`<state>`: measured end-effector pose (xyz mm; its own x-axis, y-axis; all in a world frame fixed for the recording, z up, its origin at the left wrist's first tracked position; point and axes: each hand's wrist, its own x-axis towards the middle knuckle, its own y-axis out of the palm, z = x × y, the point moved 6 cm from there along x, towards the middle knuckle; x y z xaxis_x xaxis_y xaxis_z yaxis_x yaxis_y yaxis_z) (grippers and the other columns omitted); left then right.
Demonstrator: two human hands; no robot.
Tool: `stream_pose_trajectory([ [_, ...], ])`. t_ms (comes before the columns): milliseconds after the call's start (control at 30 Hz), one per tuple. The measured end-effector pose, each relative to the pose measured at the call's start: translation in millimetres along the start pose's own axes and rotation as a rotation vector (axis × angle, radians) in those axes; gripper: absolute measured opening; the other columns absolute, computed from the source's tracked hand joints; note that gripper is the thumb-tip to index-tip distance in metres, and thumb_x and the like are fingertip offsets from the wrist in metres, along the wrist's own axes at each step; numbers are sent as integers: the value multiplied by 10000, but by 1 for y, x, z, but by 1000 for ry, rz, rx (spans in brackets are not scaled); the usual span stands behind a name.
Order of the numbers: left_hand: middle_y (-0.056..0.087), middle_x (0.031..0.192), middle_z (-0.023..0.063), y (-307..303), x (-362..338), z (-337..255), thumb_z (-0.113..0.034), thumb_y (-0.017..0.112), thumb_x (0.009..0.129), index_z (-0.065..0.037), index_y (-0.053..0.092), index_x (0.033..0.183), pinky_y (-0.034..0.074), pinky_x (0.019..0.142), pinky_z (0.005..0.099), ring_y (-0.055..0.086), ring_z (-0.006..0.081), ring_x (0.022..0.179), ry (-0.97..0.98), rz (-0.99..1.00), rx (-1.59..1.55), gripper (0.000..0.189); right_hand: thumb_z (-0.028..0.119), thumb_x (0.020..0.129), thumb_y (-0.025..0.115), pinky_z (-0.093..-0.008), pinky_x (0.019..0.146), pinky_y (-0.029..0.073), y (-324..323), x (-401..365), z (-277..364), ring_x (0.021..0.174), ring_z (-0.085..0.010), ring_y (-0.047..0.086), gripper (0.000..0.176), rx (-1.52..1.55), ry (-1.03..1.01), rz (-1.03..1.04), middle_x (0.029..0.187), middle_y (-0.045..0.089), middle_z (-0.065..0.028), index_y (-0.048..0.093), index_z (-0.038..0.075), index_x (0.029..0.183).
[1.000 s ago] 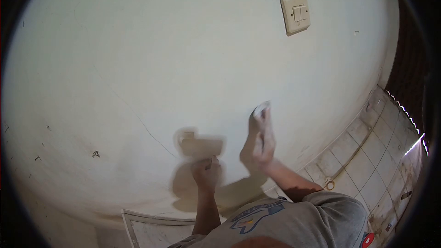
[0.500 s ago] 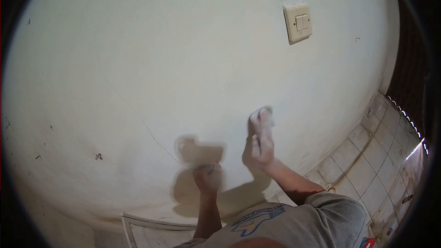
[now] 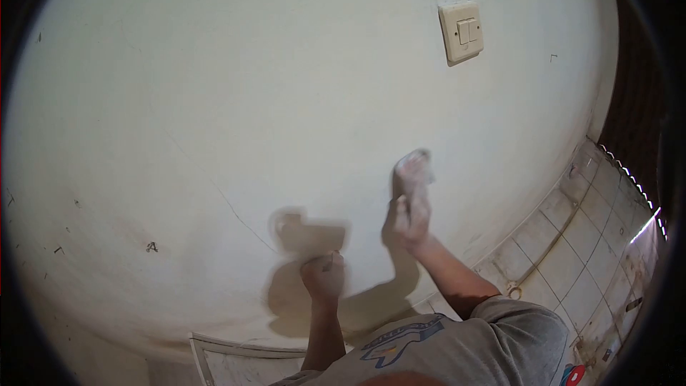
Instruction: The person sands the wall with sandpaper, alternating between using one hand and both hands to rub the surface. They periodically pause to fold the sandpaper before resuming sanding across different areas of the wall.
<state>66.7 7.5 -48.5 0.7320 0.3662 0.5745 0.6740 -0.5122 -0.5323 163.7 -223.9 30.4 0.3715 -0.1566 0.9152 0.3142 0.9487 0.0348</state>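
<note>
My right hand [image 3: 414,200] is against the pale wall [image 3: 300,114], blurred by motion, its fingers pressed around something pale and dusty at the fingertips that I cannot make out. Lower and to the left, my left hand [image 3: 324,274] is closed near the wall, with a small dark piece showing at its fingers. The shadows of both hands and of a blocky shape above the left one fall on the wall. Above my right hand is a cream light switch [image 3: 462,32].
White floor tiles [image 3: 564,243] with a hose [image 3: 554,243] along them lie at the right. A framed white panel [image 3: 243,361] is at the bottom left. A red round object [image 3: 574,375] sits at the bottom right. The wall has a thin crack and small dark marks.
My right hand has moved slightly up the wall. My left hand has stayed almost in place.
</note>
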Motion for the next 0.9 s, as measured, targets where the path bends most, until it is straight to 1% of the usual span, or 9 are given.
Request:
stream_pose_trajectory([
  [100,659,635,181,1,-1,0,-161,709,872,-31,730,688,522,621,408,659,352,577,-28,16,-55,226,-6,834,597,-541,1194,342,28,-47,17,1379,-438,516,517,-17,-222,357,1424,586,-258,619,-52,1348],
  [200,651,616,171,-4,2,-11,-157,713,872,-29,716,658,514,612,410,651,338,561,-26,-14,-88,250,-37,738,636,-542,1165,393,19,-53,1,1347,-427,552,587,-40,-222,437,1419,599,-235,646,-28,1325],
  [267,651,610,164,-1,0,-4,-158,713,875,-28,713,645,507,605,408,649,324,550,-37,-29,-96,265,-39,737,629,-549,1177,371,-6,-32,-18,1362,-443,533,581,-144,-292,271,1428,586,-254,647,-37,1318],
  [400,671,612,142,3,-2,3,-164,695,895,-32,715,630,503,597,401,647,307,542,9,19,11,297,-102,874,504,-508,1237,258,-51,16,-60,1496,-453,340,576,-242,-33,-26,1557,429,-288,501,-79,1449],
  [500,646,576,123,-2,2,-13,-158,684,912,-23,709,629,474,566,380,605,266,505,38,9,-14,314,-113,925,455,-496,1248,228,-44,17,-57,1519,-454,284,566,-99,89,-52,1606,350,-285,438,-84,1490],
  [567,602,521,98,1,1,-7,-144,693,916,-6,714,647,432,533,343,534,184,446,23,10,-9,302,-45,916,529,-506,1227,283,-25,4,-32,1494,-462,338,539,-159,-12,42,1563,417,-293,497,-75,1453],
  [633,598,519,97,1,1,-8,-150,693,919,-4,720,656,431,533,342,534,179,449,4,-5,-48,302,-29,879,560,-537,1211,306,-3,-26,-23,1459,-477,394,558,-93,-192,254,1516,475,-300,532,-65,1435],
  [733,611,531,100,0,2,-9,-155,689,926,0,729,675,436,539,343,551,172,461,-62,42,-90,298,-43,845,563,-565,1204,302,-4,-36,-21,1420,-497,440,578,-119,-149,376,1475,517,-304,551,-62,1422],
  [900,661,587,113,4,6,-8,-170,674,925,-19,701,641,484,566,364,619,236,506,3,15,-77,323,-51,898,511,-539,1224,265,-42,9,-59,1485,-474,349,552,-181,-51,41,1541,438,-307,507,-80,1449],
])
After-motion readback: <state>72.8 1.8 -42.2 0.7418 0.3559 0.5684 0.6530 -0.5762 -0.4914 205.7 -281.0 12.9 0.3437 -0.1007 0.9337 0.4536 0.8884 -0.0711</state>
